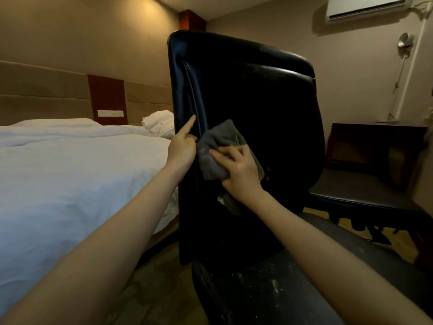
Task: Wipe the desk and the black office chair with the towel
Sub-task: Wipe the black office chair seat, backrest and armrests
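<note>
**Chair back under wipe**

Your right hand [239,172] grips the grey towel [218,146], pressing it on the middle of the chair [246,102] back. Your left hand [184,146] holds the back's left edge, forefinger straight. A white bed [70,172] stands just left and a dark table [375,141] behind right. Pale specks lie on the seat. An air conditioner [365,8] hangs on the beige wall.

bed [164,231]: white duvet [70,172], pillow [159,123] | floor [159,266]: black office chair [246,102]

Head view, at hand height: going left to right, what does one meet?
White bed → white pillow → left hand → grey towel under the right hand → dark wooden table. The black office chair spans several of these, so it is left out.
</note>
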`<state>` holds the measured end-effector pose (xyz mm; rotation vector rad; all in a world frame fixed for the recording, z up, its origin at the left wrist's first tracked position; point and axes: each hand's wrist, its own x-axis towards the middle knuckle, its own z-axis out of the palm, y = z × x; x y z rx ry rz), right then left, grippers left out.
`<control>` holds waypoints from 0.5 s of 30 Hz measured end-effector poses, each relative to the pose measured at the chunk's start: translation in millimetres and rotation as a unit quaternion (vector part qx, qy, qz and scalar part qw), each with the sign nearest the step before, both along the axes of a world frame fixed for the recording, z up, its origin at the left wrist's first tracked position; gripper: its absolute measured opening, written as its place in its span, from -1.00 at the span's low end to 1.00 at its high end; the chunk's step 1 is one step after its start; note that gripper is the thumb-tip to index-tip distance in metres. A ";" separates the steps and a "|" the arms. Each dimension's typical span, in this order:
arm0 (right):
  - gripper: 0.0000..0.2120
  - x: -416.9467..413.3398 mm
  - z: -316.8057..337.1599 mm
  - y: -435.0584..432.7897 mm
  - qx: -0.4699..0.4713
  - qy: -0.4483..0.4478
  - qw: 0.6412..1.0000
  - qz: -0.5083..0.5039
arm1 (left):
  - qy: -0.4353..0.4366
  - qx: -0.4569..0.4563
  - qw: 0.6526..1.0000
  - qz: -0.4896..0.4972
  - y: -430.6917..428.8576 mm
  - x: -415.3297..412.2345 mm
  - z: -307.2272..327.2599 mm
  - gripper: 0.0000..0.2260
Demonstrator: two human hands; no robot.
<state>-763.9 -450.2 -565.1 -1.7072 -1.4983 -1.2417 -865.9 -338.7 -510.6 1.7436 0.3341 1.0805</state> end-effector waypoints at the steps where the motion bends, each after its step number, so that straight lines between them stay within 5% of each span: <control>1: -0.49 7.3 -13.5 -11.3 -0.034 -0.041 0.998 0.020 | 0.004 0.004 1.000 0.002 -2.2 0.6 -0.8 -0.48; 4: -0.55 26.0 -41.2 -53.0 -0.230 -0.196 0.953 0.025 | 0.005 -0.004 1.000 0.012 -8.5 1.7 -2.1 -0.45; 6: -0.56 36.9 -46.4 -71.6 -0.266 -0.231 0.936 0.002 | -0.003 0.002 1.000 0.022 -11.3 2.0 -5.9 -0.47; 10: -0.64 39.0 -23.1 -68.3 -0.048 -0.058 0.997 0.010 | -0.031 0.037 0.995 0.084 -15.3 4.4 -25.8 -0.49; 15: -0.50 4.2 15.7 -10.1 0.147 0.106 0.983 -0.008 | -0.056 -0.058 0.993 0.085 -10.6 6.5 -44.3 -0.56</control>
